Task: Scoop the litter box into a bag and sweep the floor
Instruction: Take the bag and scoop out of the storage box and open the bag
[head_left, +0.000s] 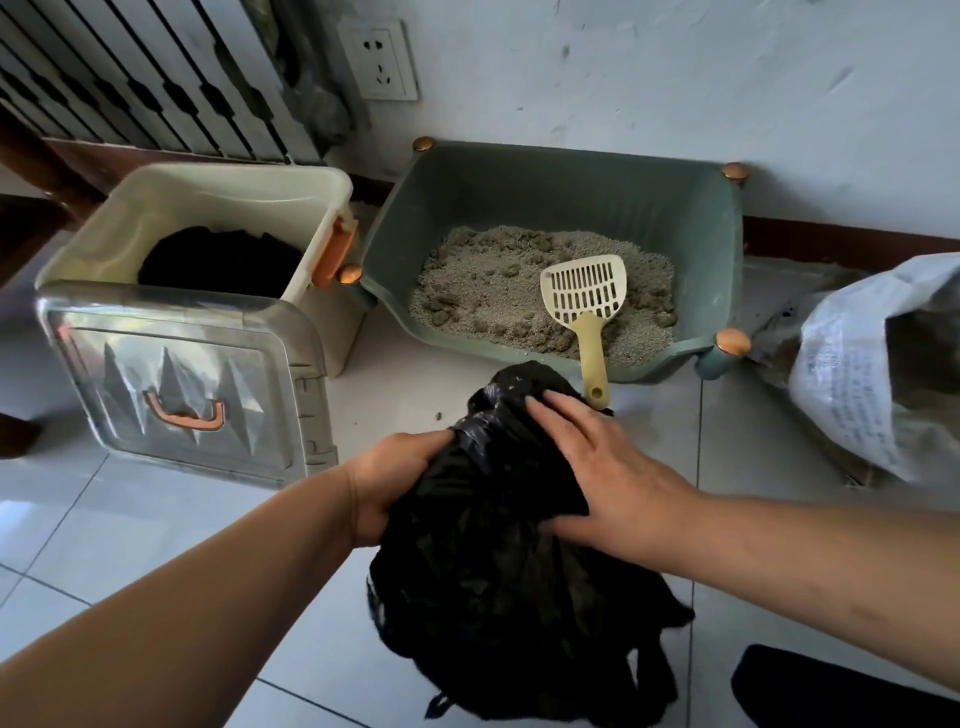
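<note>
A crumpled black plastic bag (498, 571) hangs low over the tiled floor in front of me. My left hand (395, 483) grips its left edge, fingers tucked into the folds. On the bag's top right lies my right hand (597, 467), fingers stretched over the plastic and thumb pressed against its side. Behind the bag stands a green litter box (717, 249) against the wall, holding grey clumped litter (493, 286). A cream slotted scoop (584, 291) lies in the litter, its handle hanging over the box's front rim.
A cream storage bin (322, 187) with dark contents stands left of the litter box, its clear lid (182, 384) leaning against its front. An open white sack (857, 374) sits at the right. A dark object (831, 686) lies at the bottom right. A small crumb (439, 415) lies on the tiles.
</note>
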